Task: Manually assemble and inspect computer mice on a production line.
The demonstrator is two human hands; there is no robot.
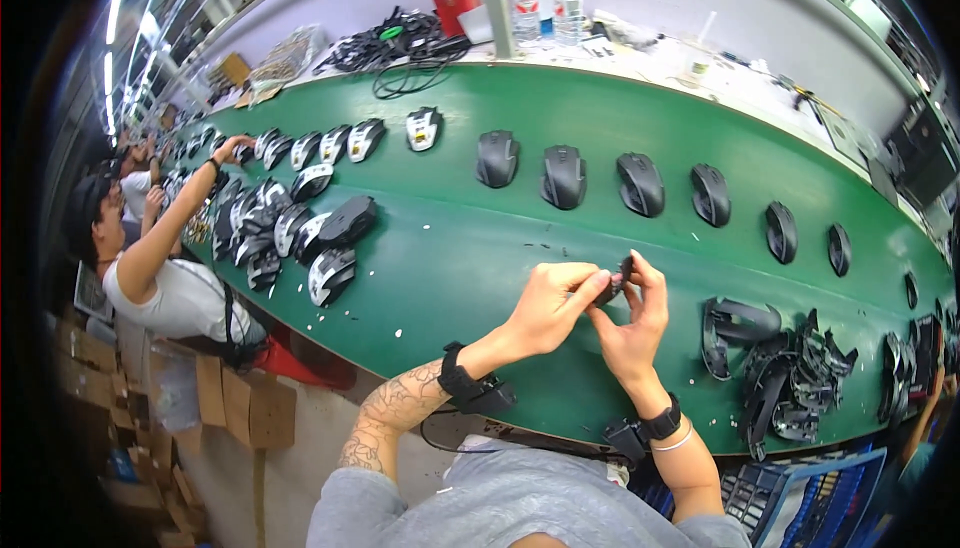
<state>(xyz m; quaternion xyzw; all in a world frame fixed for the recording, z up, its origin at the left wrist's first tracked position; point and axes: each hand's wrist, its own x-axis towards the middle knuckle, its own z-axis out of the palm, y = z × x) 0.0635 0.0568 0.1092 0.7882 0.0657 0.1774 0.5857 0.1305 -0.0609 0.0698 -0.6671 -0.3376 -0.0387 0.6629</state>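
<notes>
My left hand (553,300) and my right hand (634,336) meet over the green bench (450,298), both closed on a small black plastic part (608,291). Fingers cover much of that part, so its full shape is hidden. Beyond my hands, black computer mice (640,185) stand in a spaced row. To the right of my right hand lies a heap of curved black mouse shells (795,380). On the left is a cluster of mouse pieces with black and pale sides (332,275), the closest to my left hand.
At left a co-worker (170,293) reaches toward a row of pale-sided mice (333,143). Along the back shelf are a cable tangle (385,43), a red box (455,0) and water bottles (567,10). A blue crate (800,498) sits below the bench; cardboard boxes (250,408) stand on the floor.
</notes>
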